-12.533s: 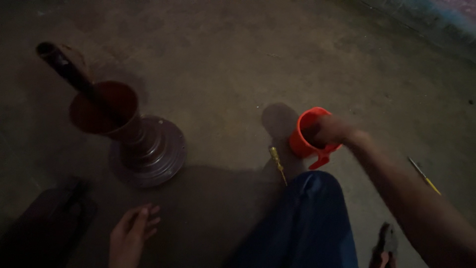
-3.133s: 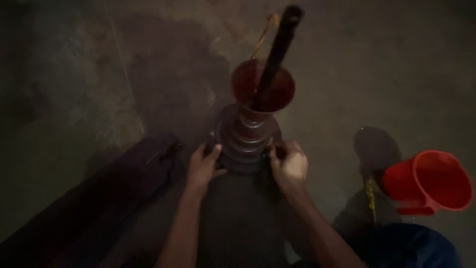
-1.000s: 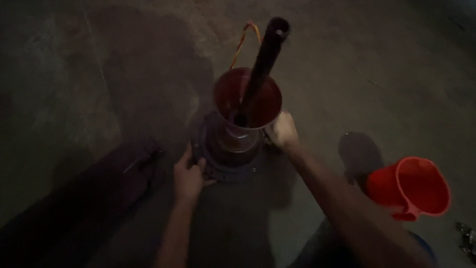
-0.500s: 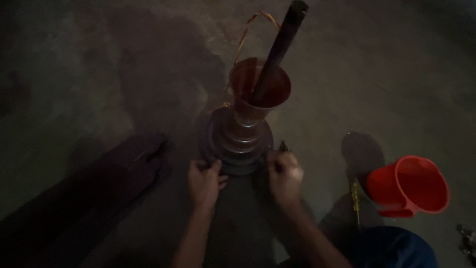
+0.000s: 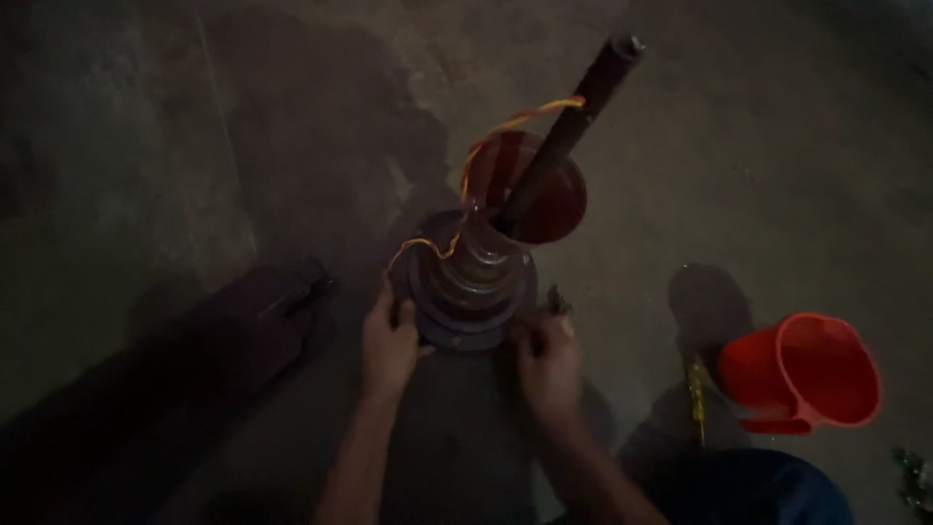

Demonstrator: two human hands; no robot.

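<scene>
A dark brown ribbed device (image 5: 473, 287) with a round stepped base stands on the concrete floor. Its reddish cup-shaped top (image 5: 536, 188) holds a dark rod (image 5: 573, 122) that leans up and to the right. An orange and yellow wire (image 5: 486, 151) loops from the rod down to the ribbed body. My left hand (image 5: 390, 342) grips the left rim of the base. My right hand (image 5: 547, 358) rests against the base's right rim, beside a small dark metal piece (image 5: 558, 300).
An orange plastic mug (image 5: 805, 371) stands on the floor at the right, with a yellow-handled screwdriver (image 5: 697, 387) beside it. A long dark block (image 5: 219, 340) lies at the left. My blue-clad knee (image 5: 753, 491) fills the lower right corner.
Both hands stay at the base's rim, where they returned after the right hand reached up by the cup a second ago. The view has shifted slightly, and the wire now shows more clearly.
</scene>
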